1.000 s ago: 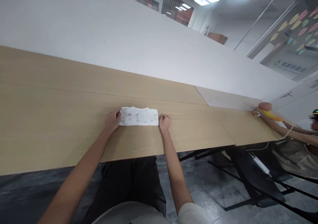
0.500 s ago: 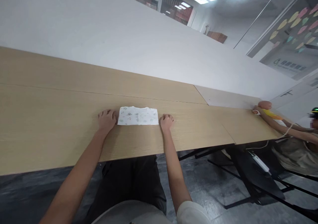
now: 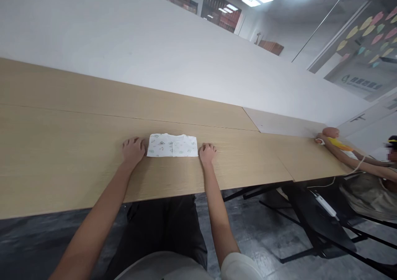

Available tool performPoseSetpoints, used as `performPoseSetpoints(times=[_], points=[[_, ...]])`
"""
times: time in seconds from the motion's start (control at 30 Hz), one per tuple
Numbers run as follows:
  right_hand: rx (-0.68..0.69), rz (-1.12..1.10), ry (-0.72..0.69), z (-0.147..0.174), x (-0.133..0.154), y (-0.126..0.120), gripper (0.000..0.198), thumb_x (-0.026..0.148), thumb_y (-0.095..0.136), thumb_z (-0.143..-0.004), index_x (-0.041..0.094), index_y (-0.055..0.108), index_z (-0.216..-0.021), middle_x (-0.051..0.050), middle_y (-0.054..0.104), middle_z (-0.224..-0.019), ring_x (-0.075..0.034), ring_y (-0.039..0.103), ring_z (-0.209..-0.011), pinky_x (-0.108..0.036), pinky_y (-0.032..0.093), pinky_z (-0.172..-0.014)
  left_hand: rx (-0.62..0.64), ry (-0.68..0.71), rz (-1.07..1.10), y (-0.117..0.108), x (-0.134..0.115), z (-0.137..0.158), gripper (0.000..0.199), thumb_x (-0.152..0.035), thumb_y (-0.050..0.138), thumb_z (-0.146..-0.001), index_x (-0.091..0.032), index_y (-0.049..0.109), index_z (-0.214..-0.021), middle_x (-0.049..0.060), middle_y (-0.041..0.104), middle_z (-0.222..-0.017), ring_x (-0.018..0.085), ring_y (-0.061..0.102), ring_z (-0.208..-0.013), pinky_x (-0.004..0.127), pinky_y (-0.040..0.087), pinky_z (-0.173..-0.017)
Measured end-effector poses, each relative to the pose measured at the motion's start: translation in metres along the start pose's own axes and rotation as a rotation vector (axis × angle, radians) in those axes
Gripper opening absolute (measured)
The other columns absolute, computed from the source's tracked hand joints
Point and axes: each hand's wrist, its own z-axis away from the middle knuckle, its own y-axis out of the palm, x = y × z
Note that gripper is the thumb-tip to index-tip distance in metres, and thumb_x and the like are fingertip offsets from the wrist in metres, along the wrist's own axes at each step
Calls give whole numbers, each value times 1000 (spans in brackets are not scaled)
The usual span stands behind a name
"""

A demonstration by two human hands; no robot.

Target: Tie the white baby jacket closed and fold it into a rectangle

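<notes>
A white cloth with small green and grey prints lies flat in a folded rectangle on the wooden table. Its top edge dips in the middle, like the neckline of a small garment. My left hand rests palm down just left of the cloth, fingers bent and a little apart, holding nothing. To the right of the cloth, my right hand lies on the tabletop with its fingers loosely curled and nothing seen in them. Both hands are close to the cloth's side edges; neither grips it.
The long wooden table runs along a white wall. Far right, another person's arm reaches to a doll in yellow. Black folding chairs stand below, one bearing a white power strip.
</notes>
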Motion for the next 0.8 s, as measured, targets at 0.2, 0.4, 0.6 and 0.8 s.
performPoseSetpoints(times=[0.2, 0.4, 0.6, 0.8], points=[[-36, -170, -73, -8, -1, 6, 33, 20, 41, -93, 14, 72, -105, -16, 69, -114, -28, 60, -110, -41, 38, -101, -83, 76, 247, 2, 6, -10, 47, -34, 35, -90, -15, 64, -121, 15, 62, -128, 30, 52, -122, 47, 35, -109], [90, -507, -362, -29, 11, 27, 35, 26, 44, -95, 14, 64, -120, -12, 65, -129, -22, 59, -122, -33, 40, -108, 20, 290, 454, 10, 1, -12, 64, -54, 30, -91, -10, 56, -130, 17, 57, -137, 28, 50, -129, 44, 34, -113], [180, -556, -323, -37, 11, 39, 30, 29, 50, -93, 16, 68, -114, -11, 69, -122, -22, 63, -114, -35, 45, -103, 139, 281, 474, 13, -1, -9, 73, -69, 30, -87, -16, 57, -129, 14, 58, -137, 31, 51, -127, 46, 37, -112], [135, -397, -320, -30, 8, 28, 24, 23, 62, -83, 16, 73, -102, -8, 75, -92, -21, 66, -89, -33, 50, -90, 169, 201, 382, 10, 0, -12, 68, -65, 35, -82, -16, 63, -120, 15, 65, -119, 31, 55, -116, 45, 43, -103]])
